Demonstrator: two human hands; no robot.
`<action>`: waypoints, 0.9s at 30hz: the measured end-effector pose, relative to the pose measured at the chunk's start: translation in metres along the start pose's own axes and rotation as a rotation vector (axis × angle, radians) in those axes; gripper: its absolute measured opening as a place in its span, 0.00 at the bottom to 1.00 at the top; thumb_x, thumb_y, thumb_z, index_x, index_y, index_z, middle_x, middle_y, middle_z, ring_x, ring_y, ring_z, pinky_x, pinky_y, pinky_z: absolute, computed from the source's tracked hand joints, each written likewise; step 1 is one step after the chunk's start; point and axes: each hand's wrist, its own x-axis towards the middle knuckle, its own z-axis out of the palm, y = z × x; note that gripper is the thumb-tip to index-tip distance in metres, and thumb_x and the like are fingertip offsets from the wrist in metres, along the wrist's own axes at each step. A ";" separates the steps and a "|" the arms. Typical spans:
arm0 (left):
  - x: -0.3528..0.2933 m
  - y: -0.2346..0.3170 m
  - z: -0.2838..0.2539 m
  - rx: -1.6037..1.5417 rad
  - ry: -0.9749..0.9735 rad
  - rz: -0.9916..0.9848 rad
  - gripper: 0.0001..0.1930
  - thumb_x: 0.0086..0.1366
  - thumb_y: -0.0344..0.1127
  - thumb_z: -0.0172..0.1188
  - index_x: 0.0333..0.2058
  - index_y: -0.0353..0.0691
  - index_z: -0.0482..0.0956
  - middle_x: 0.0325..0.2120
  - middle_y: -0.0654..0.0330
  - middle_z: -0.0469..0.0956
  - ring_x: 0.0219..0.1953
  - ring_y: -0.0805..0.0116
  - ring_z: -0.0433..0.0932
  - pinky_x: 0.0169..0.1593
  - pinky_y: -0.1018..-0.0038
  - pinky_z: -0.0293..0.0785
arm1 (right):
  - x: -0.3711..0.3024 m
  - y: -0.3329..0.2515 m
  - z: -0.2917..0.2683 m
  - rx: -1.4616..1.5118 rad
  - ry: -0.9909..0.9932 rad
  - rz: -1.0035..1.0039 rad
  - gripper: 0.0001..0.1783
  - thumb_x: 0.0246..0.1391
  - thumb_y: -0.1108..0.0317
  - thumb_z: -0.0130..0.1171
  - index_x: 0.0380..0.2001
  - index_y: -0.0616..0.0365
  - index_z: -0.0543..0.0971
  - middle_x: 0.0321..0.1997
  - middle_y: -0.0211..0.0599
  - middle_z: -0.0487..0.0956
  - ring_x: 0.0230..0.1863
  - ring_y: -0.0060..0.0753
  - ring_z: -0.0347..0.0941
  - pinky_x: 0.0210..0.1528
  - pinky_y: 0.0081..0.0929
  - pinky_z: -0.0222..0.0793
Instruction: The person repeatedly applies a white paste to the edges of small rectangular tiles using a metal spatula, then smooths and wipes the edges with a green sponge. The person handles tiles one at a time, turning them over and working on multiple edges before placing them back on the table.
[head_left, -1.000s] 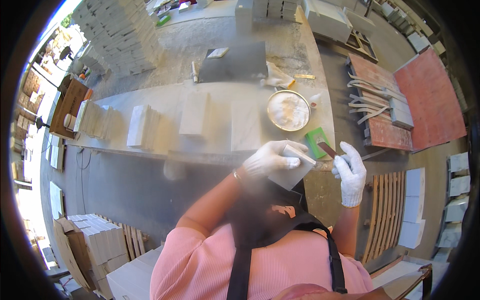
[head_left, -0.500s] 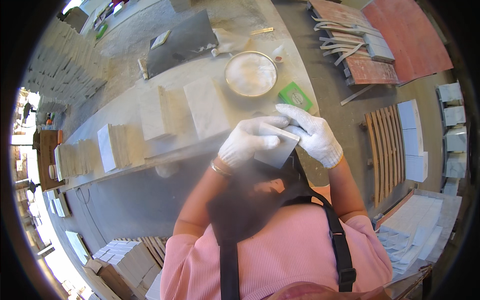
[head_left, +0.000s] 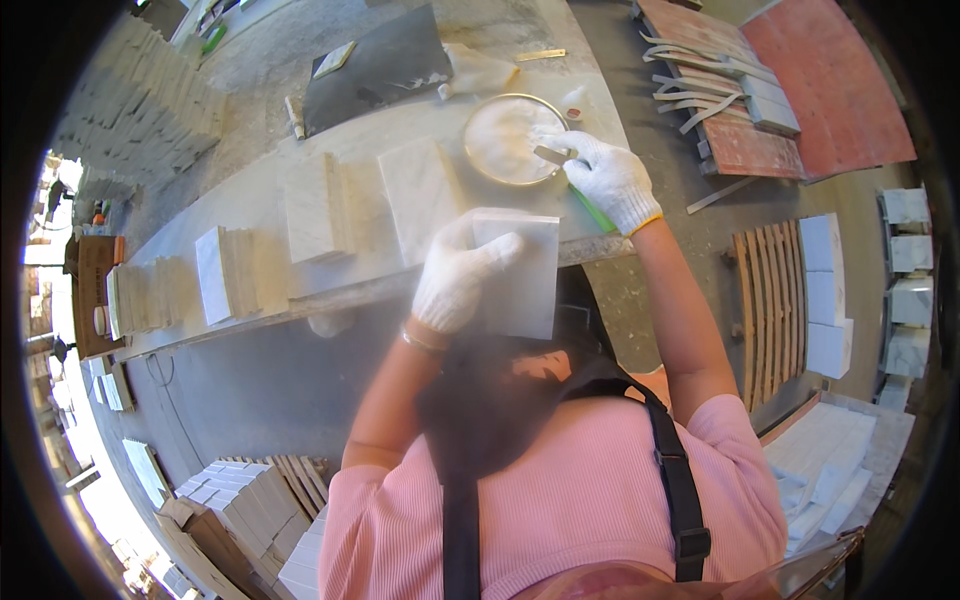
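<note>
Head view: relative to half a second earlier, the right hand (head_left: 612, 180), in a white knitted glove, has left the tile's edge and now lies over the bowl, while the tile has turned to face the camera more squarely. Thumb and fingers of the right hand pinch a small, flat, brownish-grey strip-shaped tool (head_left: 550, 155), its free end pointing left above the round, gold-rimmed white bowl (head_left: 515, 184) and its white contents (head_left: 497, 138); whether it touches them cannot be told. The left hand (head_left: 455, 275), likewise gloved, grasps the thin, rectangular white tile (head_left: 525, 285) by its left side, thumb across the near face. That tile is held up in front of the person's black apron (head_left: 480, 410), at the near edge of the long, pale worktable (head_left: 400, 125). Beside the right hand, and partly hidden by it, lies a bright green box (head_left: 592, 208). Left of the bowl are a large pale slab (head_left: 420, 200) and a row of upright off-white tiles (head_left: 312, 210); beyond them lies a black rectangular sheet (head_left: 375, 80) bearing a small pale tile (head_left: 334, 60). Right of the table stands a slatted wooden pallet (head_left: 775, 305).
</note>
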 end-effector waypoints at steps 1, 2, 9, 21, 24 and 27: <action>0.000 -0.001 -0.001 0.010 0.037 -0.010 0.19 0.66 0.36 0.68 0.52 0.31 0.81 0.45 0.59 0.84 0.45 0.73 0.80 0.53 0.73 0.77 | 0.008 0.000 0.007 -0.107 -0.037 -0.030 0.21 0.62 0.61 0.58 0.59 0.36 0.80 0.46 0.40 0.85 0.43 0.37 0.83 0.45 0.34 0.78; -0.001 -0.002 -0.003 0.012 0.048 -0.008 0.18 0.66 0.36 0.68 0.51 0.32 0.81 0.44 0.59 0.84 0.44 0.74 0.80 0.52 0.73 0.77 | 0.013 -0.001 0.012 -0.145 -0.069 -0.057 0.21 0.63 0.58 0.58 0.59 0.35 0.80 0.48 0.39 0.85 0.46 0.40 0.82 0.47 0.36 0.77; -0.001 0.001 -0.003 0.043 0.144 -0.060 0.16 0.68 0.36 0.66 0.50 0.32 0.81 0.43 0.60 0.84 0.43 0.75 0.80 0.49 0.75 0.77 | -0.025 -0.037 -0.025 -0.003 0.122 -0.185 0.23 0.62 0.57 0.63 0.61 0.43 0.79 0.57 0.39 0.82 0.53 0.41 0.81 0.55 0.37 0.75; -0.008 0.011 0.006 0.216 0.207 0.075 0.14 0.72 0.37 0.62 0.50 0.34 0.82 0.41 0.63 0.83 0.41 0.77 0.79 0.46 0.77 0.76 | -0.072 -0.041 -0.013 0.446 0.241 -0.187 0.21 0.64 0.70 0.62 0.60 0.61 0.78 0.55 0.41 0.82 0.54 0.29 0.79 0.59 0.26 0.72; -0.006 0.010 0.000 0.121 0.205 0.050 0.14 0.72 0.37 0.61 0.50 0.35 0.82 0.41 0.64 0.83 0.41 0.77 0.79 0.44 0.77 0.77 | -0.083 -0.029 -0.014 0.709 0.196 -0.011 0.22 0.66 0.71 0.60 0.62 0.61 0.76 0.53 0.39 0.82 0.51 0.27 0.79 0.57 0.26 0.73; -0.002 0.006 -0.003 0.056 0.196 0.006 0.15 0.73 0.39 0.61 0.51 0.35 0.82 0.42 0.63 0.83 0.41 0.76 0.80 0.44 0.77 0.77 | -0.097 -0.036 -0.008 0.982 0.036 0.077 0.27 0.67 0.68 0.59 0.67 0.58 0.71 0.51 0.36 0.81 0.49 0.26 0.79 0.52 0.24 0.74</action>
